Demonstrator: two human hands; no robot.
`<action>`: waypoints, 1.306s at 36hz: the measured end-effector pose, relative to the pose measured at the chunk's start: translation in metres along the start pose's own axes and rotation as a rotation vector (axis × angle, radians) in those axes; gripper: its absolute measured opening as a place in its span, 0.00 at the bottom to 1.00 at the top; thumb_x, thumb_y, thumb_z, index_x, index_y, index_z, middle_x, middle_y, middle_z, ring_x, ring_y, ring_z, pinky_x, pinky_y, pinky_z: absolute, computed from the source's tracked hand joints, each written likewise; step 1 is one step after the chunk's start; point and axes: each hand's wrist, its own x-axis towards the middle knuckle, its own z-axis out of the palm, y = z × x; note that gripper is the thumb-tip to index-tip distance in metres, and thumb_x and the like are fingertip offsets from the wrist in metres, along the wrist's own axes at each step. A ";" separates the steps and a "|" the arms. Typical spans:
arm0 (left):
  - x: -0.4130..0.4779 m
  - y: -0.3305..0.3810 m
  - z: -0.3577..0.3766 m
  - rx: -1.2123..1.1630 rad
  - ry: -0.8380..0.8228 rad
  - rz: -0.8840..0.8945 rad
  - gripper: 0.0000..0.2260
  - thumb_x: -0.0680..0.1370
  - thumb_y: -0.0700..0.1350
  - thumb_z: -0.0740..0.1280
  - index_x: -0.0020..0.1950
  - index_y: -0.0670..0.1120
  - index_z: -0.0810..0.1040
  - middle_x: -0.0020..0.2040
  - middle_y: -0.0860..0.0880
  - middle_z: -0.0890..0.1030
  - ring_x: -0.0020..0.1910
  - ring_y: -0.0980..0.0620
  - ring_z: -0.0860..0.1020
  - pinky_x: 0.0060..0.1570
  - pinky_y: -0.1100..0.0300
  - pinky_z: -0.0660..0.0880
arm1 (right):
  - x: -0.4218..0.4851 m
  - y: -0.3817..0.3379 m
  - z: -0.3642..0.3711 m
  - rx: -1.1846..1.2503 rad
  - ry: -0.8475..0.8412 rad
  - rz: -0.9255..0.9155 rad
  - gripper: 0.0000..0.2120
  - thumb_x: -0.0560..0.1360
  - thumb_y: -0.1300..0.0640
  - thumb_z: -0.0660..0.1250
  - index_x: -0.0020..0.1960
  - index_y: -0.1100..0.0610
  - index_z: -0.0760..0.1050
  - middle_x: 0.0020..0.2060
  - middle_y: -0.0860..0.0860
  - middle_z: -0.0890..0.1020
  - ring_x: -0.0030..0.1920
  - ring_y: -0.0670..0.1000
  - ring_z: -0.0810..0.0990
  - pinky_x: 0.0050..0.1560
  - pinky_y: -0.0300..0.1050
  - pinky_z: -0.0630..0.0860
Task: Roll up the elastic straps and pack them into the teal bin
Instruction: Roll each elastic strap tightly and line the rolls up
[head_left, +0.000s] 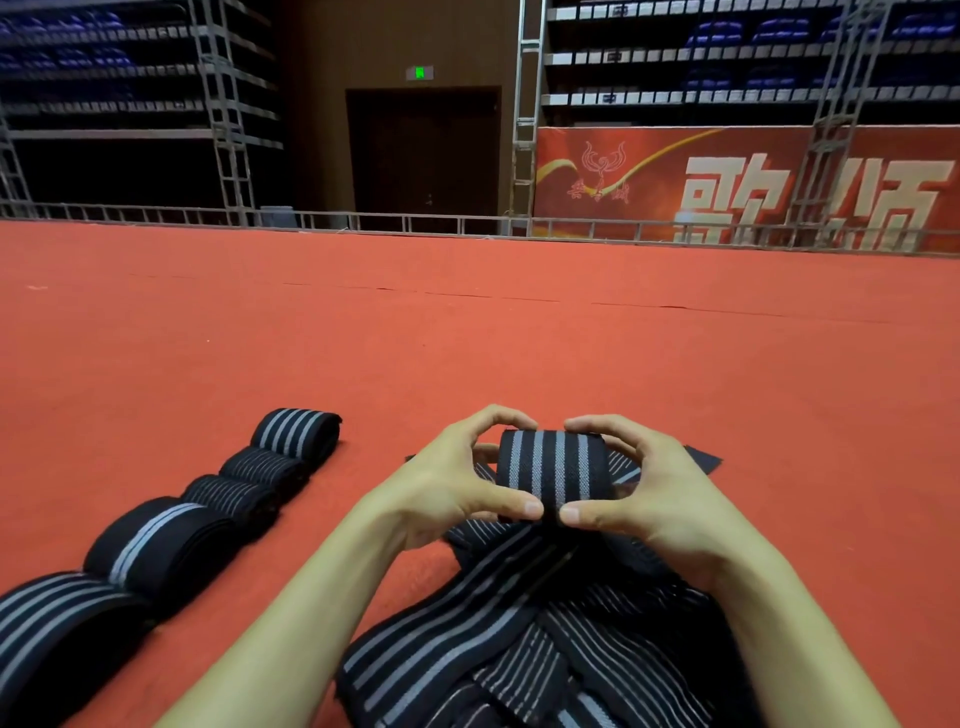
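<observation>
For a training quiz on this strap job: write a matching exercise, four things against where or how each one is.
Things: 1 partly rolled strap; 2 finished rolls; 3 loose straps; 4 exit sign.
States: A in a row on the red floor; B glowing green above the dark door; C pinched between left hand and right hand; D piled unrolled nearest the person.
Pairs: 1-C; 2-A; 3-D; 4-B.

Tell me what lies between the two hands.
A partly rolled striped strap, held by the left hand and the right hand; the head view shows it.
</observation>
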 end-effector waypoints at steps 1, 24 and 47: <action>0.000 -0.002 0.000 0.003 0.002 -0.003 0.28 0.66 0.31 0.78 0.59 0.54 0.76 0.52 0.44 0.82 0.41 0.49 0.81 0.49 0.44 0.80 | 0.000 0.001 0.001 -0.019 -0.005 0.000 0.34 0.60 0.67 0.82 0.60 0.44 0.78 0.59 0.47 0.81 0.48 0.54 0.86 0.52 0.52 0.83; -0.018 -0.048 -0.102 -0.224 0.190 -0.151 0.29 0.61 0.34 0.82 0.57 0.53 0.81 0.60 0.37 0.78 0.52 0.41 0.83 0.54 0.46 0.80 | 0.073 0.013 0.124 -0.180 0.044 -0.019 0.38 0.55 0.55 0.82 0.62 0.40 0.73 0.59 0.45 0.79 0.58 0.52 0.80 0.62 0.54 0.76; 0.036 -0.085 -0.167 -0.034 0.412 -0.281 0.36 0.67 0.23 0.62 0.67 0.57 0.74 0.56 0.42 0.75 0.45 0.47 0.77 0.46 0.53 0.77 | 0.163 0.071 0.206 -0.107 0.095 0.049 0.38 0.57 0.58 0.84 0.63 0.45 0.75 0.56 0.41 0.78 0.59 0.47 0.78 0.63 0.52 0.76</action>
